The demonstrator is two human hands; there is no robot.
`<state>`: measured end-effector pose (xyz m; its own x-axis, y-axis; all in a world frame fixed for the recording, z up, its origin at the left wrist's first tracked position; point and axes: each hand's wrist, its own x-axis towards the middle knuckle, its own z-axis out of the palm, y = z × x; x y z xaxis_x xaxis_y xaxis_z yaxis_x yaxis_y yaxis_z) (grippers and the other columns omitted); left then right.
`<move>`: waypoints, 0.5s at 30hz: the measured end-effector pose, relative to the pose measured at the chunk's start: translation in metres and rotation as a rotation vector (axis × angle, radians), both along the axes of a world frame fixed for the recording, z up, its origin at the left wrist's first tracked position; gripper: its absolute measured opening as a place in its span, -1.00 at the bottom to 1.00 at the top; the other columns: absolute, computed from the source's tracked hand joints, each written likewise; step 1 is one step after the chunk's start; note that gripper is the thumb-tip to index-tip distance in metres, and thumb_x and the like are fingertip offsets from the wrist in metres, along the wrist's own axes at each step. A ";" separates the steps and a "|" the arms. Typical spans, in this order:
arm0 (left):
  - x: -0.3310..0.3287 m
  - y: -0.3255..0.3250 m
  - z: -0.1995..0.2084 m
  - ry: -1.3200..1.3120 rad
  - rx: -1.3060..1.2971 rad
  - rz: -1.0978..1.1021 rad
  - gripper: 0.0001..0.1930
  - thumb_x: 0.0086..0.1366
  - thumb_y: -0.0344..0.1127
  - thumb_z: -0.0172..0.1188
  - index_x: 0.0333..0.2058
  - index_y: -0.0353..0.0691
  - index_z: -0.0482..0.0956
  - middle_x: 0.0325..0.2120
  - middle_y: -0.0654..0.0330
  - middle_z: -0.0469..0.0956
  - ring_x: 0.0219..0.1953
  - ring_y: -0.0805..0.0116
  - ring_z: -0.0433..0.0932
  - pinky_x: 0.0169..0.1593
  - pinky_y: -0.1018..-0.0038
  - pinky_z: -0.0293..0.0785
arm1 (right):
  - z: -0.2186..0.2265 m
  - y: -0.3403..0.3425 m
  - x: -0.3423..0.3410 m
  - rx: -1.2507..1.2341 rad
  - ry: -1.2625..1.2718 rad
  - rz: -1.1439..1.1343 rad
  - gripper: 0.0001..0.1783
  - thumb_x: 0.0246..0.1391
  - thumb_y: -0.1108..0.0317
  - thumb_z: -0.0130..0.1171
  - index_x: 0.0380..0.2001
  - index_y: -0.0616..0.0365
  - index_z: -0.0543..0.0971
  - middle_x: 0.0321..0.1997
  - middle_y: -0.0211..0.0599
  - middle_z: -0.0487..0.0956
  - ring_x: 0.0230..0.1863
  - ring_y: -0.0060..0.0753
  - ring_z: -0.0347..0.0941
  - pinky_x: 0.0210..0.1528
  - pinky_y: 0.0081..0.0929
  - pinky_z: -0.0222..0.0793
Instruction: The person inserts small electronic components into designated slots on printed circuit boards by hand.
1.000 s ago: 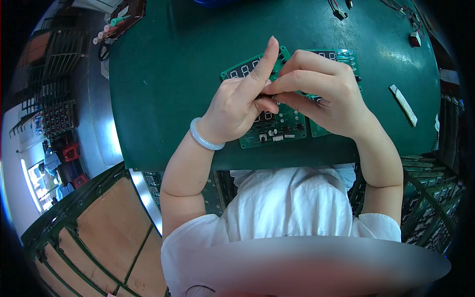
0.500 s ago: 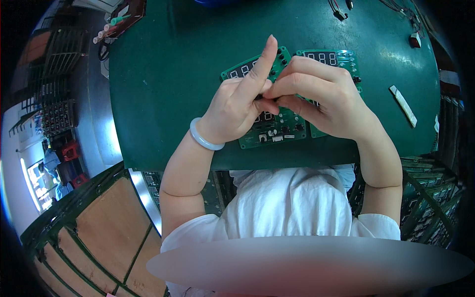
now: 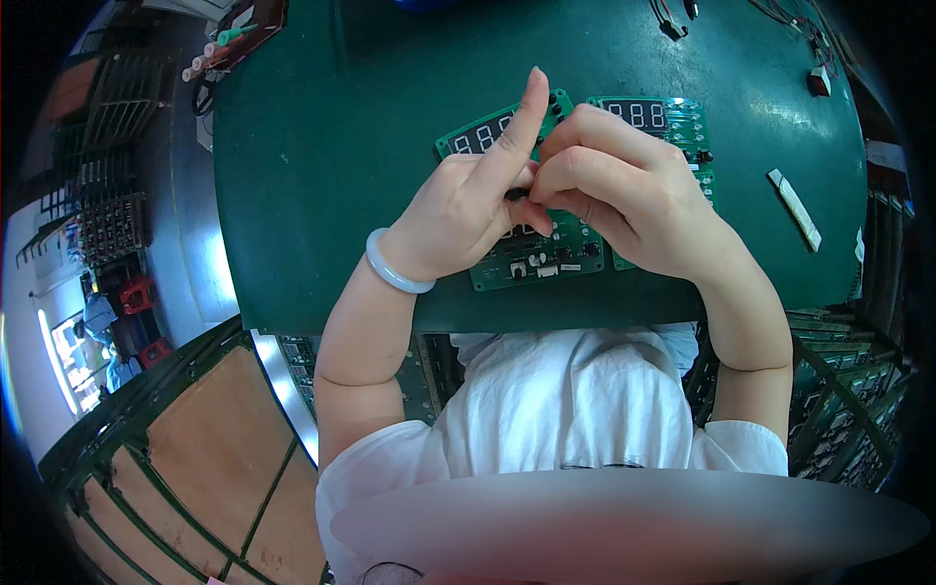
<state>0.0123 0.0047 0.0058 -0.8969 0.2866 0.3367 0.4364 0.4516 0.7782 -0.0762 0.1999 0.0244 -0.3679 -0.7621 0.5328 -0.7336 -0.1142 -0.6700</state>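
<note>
Both hands meet over two green circuit boards with white-segment digit displays. My left hand (image 3: 473, 207), with a pale bangle at its wrist, points its index finger up while thumb and other fingers close on a small black part (image 3: 517, 194). My right hand (image 3: 624, 185) pinches at that same part with bent fingers; its fingertips touch or nearly touch it. Beneath the hands lies the left circuit board (image 3: 497, 277), partly covered by them. The right circuit board (image 3: 688, 125) shows beyond my right hand, its middle hidden. The exact kind of the black part cannot be made out.
On the green table (image 3: 331, 185), a white strip (image 3: 795, 210) lies at right. Wires with connectors (image 3: 673, 29) sit at the far edge, and a black-and-white connector (image 3: 818, 82) at far right. A blue object (image 3: 424, 4) shows at the top. Racks of boards (image 3: 843, 390) stand at lower right.
My right hand has shifted slightly left and its fingers have curled closer to the left fingertips. The small black part shows more clearly between them.
</note>
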 end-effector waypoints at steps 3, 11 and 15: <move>0.001 0.000 -0.003 -0.041 0.025 -0.018 0.05 0.08 -0.58 0.39 0.47 -0.41 -0.07 -0.43 -0.05 0.64 -0.44 0.04 0.64 -0.25 0.36 0.60 | 0.001 0.001 0.000 0.042 -0.028 0.022 -0.77 -0.01 0.57 0.33 -0.25 0.15 0.56 -0.28 -0.21 0.50 -0.26 -0.11 0.56 -0.27 -0.30 0.53; 0.000 0.003 -0.009 -0.025 0.051 -0.012 0.08 0.07 -0.58 0.39 0.47 -0.41 -0.12 -0.27 -0.16 0.64 -0.44 -0.02 0.64 -0.30 0.27 0.58 | -0.002 -0.002 -0.001 0.020 -0.067 0.057 -0.74 -0.04 0.59 0.35 -0.25 0.16 0.57 -0.27 -0.21 0.54 -0.24 -0.10 0.57 -0.25 -0.30 0.54; -0.003 0.001 -0.005 0.050 0.018 0.001 0.09 0.07 -0.57 0.40 0.48 -0.38 -0.12 -0.28 -0.17 0.63 -0.43 -0.03 0.64 -0.30 0.27 0.57 | -0.003 -0.002 -0.005 0.029 -0.049 0.077 -0.77 -0.04 0.59 0.34 -0.27 0.18 0.58 -0.27 -0.20 0.54 -0.23 -0.09 0.57 -0.25 -0.31 0.55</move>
<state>0.0096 0.0061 0.0006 -0.8792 0.2790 0.3862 0.4744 0.4383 0.7635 -0.0808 0.1976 0.0209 -0.3328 -0.8039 0.4929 -0.6893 -0.1493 -0.7090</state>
